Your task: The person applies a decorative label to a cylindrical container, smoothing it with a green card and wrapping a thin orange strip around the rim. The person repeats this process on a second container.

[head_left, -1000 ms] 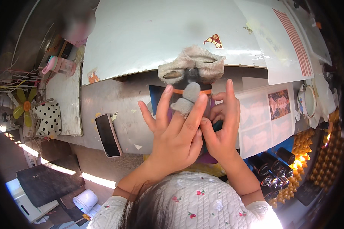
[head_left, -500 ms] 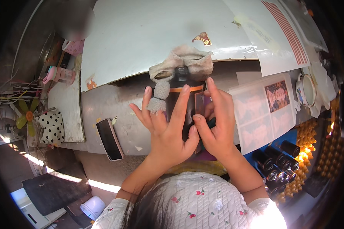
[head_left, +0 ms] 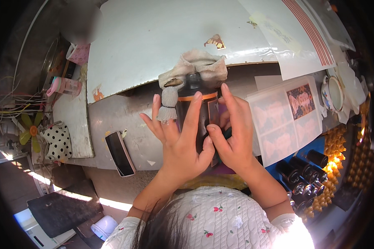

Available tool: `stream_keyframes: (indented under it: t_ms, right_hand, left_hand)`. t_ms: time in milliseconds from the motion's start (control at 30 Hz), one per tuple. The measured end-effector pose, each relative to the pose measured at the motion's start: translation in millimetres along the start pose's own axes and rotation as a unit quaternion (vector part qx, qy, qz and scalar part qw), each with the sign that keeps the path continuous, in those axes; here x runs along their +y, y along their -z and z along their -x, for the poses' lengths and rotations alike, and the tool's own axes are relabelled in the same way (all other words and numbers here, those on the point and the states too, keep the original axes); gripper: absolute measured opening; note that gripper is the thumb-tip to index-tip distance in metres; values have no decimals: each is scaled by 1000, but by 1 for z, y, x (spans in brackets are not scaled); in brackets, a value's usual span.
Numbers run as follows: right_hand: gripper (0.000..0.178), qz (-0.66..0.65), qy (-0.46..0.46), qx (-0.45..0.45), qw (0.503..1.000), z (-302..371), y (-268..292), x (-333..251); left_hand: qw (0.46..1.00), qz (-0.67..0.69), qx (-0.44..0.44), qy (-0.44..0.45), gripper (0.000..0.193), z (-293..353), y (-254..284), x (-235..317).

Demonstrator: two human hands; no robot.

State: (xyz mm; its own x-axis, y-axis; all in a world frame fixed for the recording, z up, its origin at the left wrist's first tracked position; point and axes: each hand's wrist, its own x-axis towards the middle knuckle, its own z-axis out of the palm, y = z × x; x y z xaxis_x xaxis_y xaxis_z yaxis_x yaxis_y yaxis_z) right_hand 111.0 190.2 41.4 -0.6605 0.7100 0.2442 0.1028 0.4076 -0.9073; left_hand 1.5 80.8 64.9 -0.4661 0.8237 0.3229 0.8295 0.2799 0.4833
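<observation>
A dark bottle (head_left: 199, 114) with an orange band below its shoulder lies in front of me, its narrow neck pointing away. A greyish cloth (head_left: 178, 76) is around the neck end, with a tied, fringed bundle hanging on the left. My left hand (head_left: 180, 143) rests on the bottle's left side, open, fingers spread and the index finger lying along it. My right hand (head_left: 237, 133) grips its right side, thumb on top, index finger stretched forward, other fingers curled down. Near the right thumb, a framed label edge (head_left: 213, 111) shows on the bottle; much of it is covered.
Left of the hands lies a phone (head_left: 120, 153). Right are printed translucent sheets (head_left: 274, 120), several black cans (head_left: 301, 170) and an enamel mug (head_left: 332, 94). A white board (head_left: 153, 45) spans the far side. A polka-dot pouch (head_left: 57, 142) and a small fan (head_left: 33, 131) stand far left.
The view has shifted slightly, so the bottle and cloth appear a little further left. Both hands keep nearly the same pose on the bottle.
</observation>
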Motion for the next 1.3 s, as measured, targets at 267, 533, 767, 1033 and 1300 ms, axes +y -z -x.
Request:
stream_keyframes:
  t_ms: [267,533,767,1033,1300]
  right_hand:
    - [78,-6,-7,5,1000,0,-1,0]
    - [62,-128,-89,53,986,0,1,-2]
    - [31,-472,-341,311,751,-7,33,40]
    - [20,-424,-322,106,840,17,14,21]
    - [19,-495,-342,66,796,18,7,6]
  left_hand:
    - [1000,-3,-6,3,74,-3,2,2]
    - [999,-7,-12,-36,89,2,1,-5]
    - [994,-24,-105,8,113,22,7,-10]
    - [988,-125,-76,-40,95,4,10,8]
    - [980,-83,-132,-127,71,-6,13,22]
